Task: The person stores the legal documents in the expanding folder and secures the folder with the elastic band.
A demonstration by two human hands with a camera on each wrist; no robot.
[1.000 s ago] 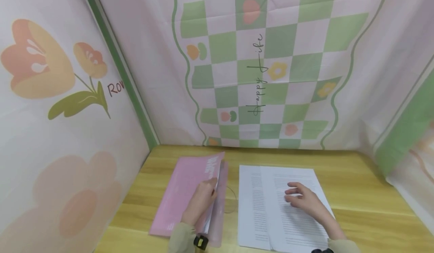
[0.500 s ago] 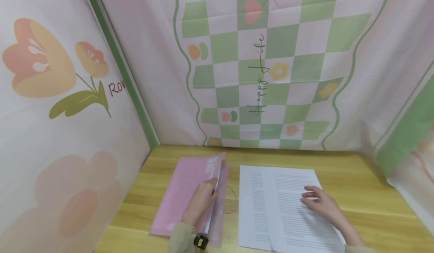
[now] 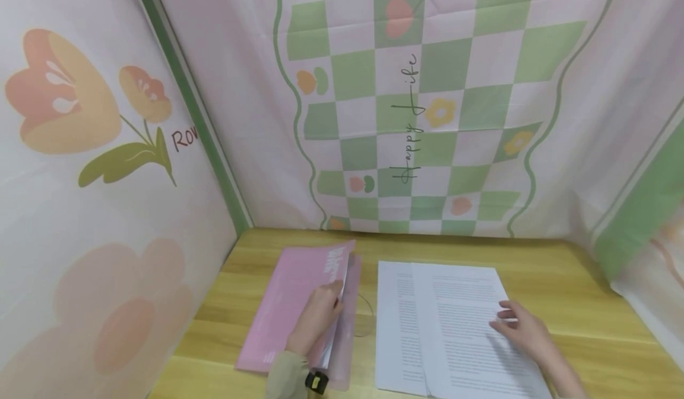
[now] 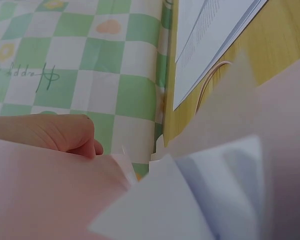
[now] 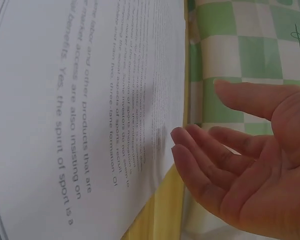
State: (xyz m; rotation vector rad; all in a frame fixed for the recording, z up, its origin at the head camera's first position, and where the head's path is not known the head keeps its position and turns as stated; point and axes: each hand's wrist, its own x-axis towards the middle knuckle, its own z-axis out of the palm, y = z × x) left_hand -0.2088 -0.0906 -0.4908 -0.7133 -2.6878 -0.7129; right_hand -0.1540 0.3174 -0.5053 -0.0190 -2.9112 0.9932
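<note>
A pink folder (image 3: 283, 304) lies on the left of the table, its top cover lifted along the right side. My left hand (image 3: 318, 313) grips that cover's edge with curled fingers. Inside the folder, white sheets (image 4: 225, 185) show in the left wrist view, close to the camera and blurred. To the right lies a stack of printed papers (image 3: 459, 339), its top sheets overlapping unevenly. Over the stack's right edge hovers my right hand (image 3: 526, 331), fingers loosely bent and thumb apart, holding nothing. The right wrist view shows its palm (image 5: 260, 190) facing the printed text.
The wooden table (image 3: 593, 304) extends right of the papers. A thin ring-shaped line (image 3: 369, 316) shows on the table between folder and papers. A checkered curtain (image 3: 401, 120) hangs along the back, and a flowered one (image 3: 107, 209) stands at the left.
My right hand has moved right across the papers, from over their middle to their right edge. The left hand and folder have stayed in place.
</note>
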